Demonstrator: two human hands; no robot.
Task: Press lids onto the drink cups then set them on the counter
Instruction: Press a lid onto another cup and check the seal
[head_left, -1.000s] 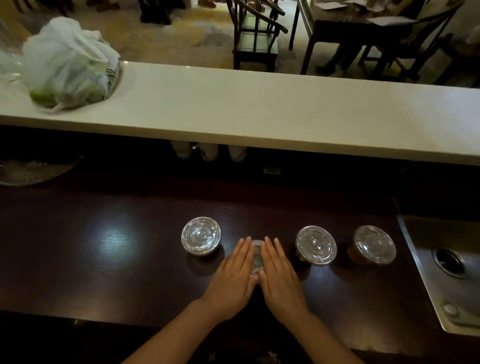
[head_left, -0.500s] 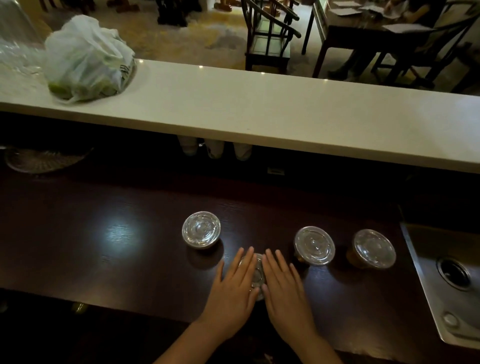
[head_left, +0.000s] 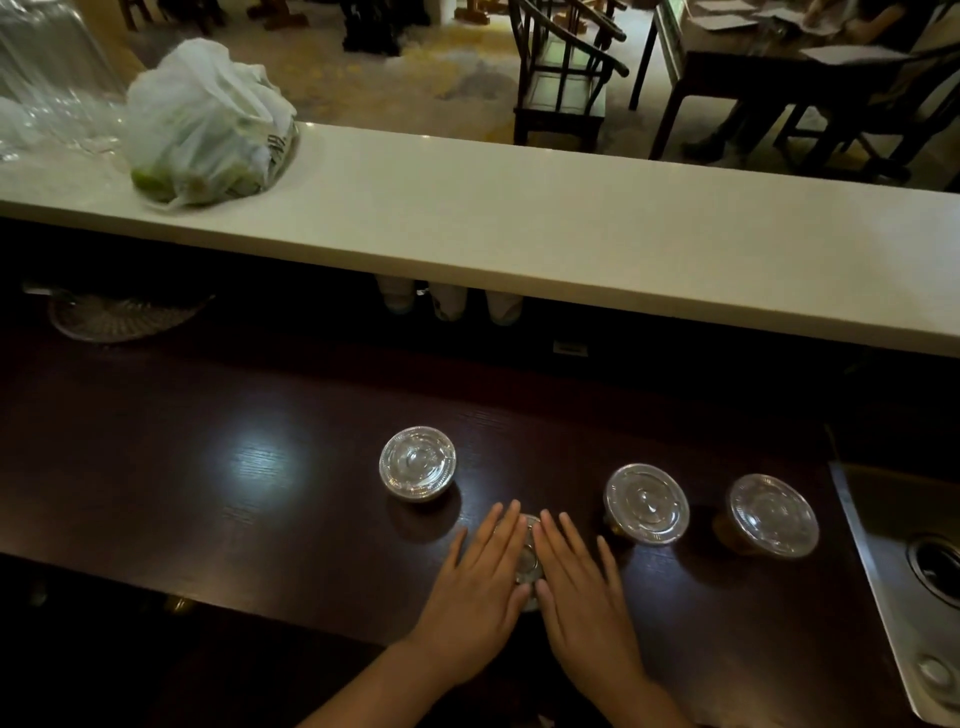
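Both hands — left (head_left: 475, 582) and right (head_left: 582, 587) — lie flat, fingers straight, directly atop the lid (head_left: 529, 558), pressing straight down.

At the upper left of the frame we see a white plastic bag (head_left: 208, 124) with something green showing through its lower part. Left of it lies clear plastic packaging (head_left: 47, 88), blurred. At the left edge, below the pale ledge, a patterned glass dish (head_left: 122, 316) sits in shadow. At the right edge we see a metal sink (head_left: 914, 571) with its drain. Dark wooden chairs (head_left: 563, 73) and a table (head_left: 769, 62) fill the upper right.
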